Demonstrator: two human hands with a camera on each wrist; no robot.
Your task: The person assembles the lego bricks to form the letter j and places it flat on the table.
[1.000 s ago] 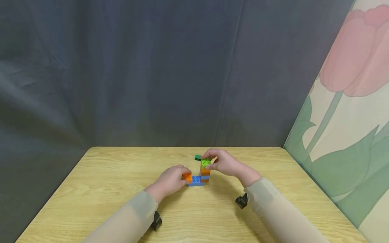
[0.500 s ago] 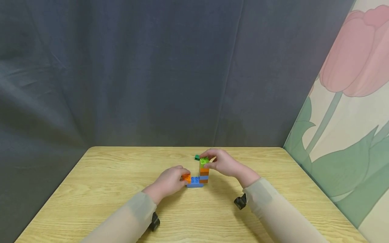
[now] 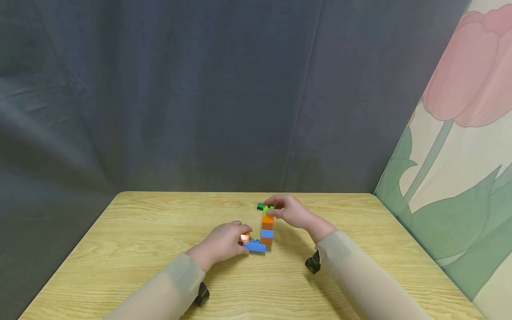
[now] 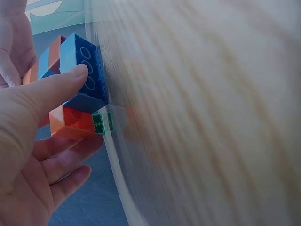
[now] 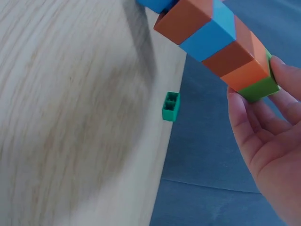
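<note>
Both hands hold one toy brick structure. Its base is a long blue brick (image 3: 256, 247), with an orange brick (image 3: 245, 238) at its left end. At its right end rises a tower of brown, blue and orange bricks, topped by a light green brick (image 3: 266, 211). My left hand (image 3: 222, 242) grips the left end; in the left wrist view its thumb lies across the blue brick's hollow underside (image 4: 92, 81). My right hand (image 3: 295, 212) pinches the light green top between thumb and fingers. The structure is tilted, its underside facing the left wrist camera.
A small dark green brick (image 3: 260, 206) lies alone on the wooden table (image 3: 160, 222), behind the tower. Beyond the table's far edge hangs a dark curtain (image 3: 208, 98). A wall with a tulip picture (image 3: 460, 133) stands to the right.
The structure has tipped back, so the blue base's front face shows more and its studs less. It has come slightly toward me. Both hands keep hold of it.
</note>
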